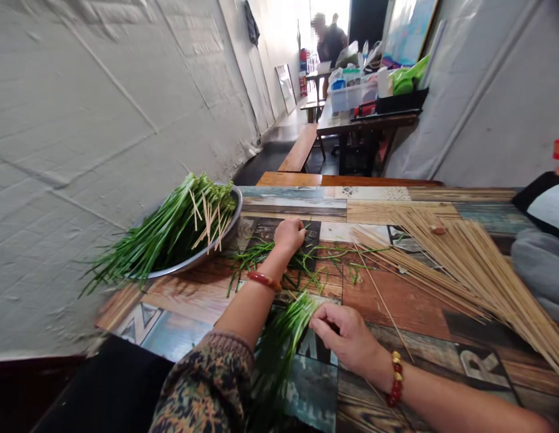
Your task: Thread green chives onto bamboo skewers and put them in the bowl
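My left hand [290,234] is closed, resting over loose green trimmings [256,255] in the middle of the table. What its fingers hold, if anything, is hidden. My right hand [346,334] is pinched at the pale ends of a bunch of chives [299,313], whose green leaves hang toward me over the near table edge. To the left, a metal bowl [182,264] holds a large heap of chives [166,222], with several short stick ends [209,219] poking out. Many bamboo skewers [478,258] lie fanned out on the right, and a single skewer [382,294] lies apart from them.
The patterned wood table [387,294] meets a white-covered wall [80,120] at left. A grey plastic bag [541,270] sits at the right edge. Beyond are a bench [301,147], a second table with a plastic bin [351,96], and people [331,42] in the background.
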Tool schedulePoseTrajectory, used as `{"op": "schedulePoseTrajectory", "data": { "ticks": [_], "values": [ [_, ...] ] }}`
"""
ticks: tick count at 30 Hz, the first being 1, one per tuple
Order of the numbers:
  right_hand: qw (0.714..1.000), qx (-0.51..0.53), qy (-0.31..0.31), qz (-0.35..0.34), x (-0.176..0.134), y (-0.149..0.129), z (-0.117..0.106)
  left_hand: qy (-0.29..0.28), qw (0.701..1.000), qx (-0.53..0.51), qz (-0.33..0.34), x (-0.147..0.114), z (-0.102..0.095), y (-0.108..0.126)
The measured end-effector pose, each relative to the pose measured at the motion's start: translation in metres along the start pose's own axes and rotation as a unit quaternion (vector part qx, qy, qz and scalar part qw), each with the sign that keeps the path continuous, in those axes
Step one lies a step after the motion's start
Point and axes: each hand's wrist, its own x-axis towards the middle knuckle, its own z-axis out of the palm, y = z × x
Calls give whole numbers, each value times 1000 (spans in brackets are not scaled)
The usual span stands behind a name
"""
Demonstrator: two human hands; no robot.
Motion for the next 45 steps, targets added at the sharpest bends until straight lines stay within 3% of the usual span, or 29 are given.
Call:
{"op": "schedulePoseTrajectory", "data": {
  "ticks": [6,11,14,17,19,22,29,45],
  "values": [
    [1000,-2,-1,-9,0,1,0,-27,992,-123,3,-10,-26,7],
    [1000,-18,0,-10,-1,3,0,-105,929,-352,33,-35,-66,27],
    [1000,-17,4,-12,-2,4,0,-104,943,-313,49,-53,-87,36],
    [1000,-17,5,-16,-3,2,-2,-54,967,-230,98,-71,-100,35],
    [1000,-20,5,-17,-3,1,-4,-29,976,-180,116,-86,-100,27],
    [1000,-21,7,-18,-5,-3,-6,-41,984,-149,92,-111,-87,10],
    [1000,-22,-5,13,-8,-6,-9,-89,965,-246,-16,-156,-50,-11],
    [999,-44,-1,23,-7,-6,-9,-45,958,-280,-46,-168,-50,-4]
  ]
}}
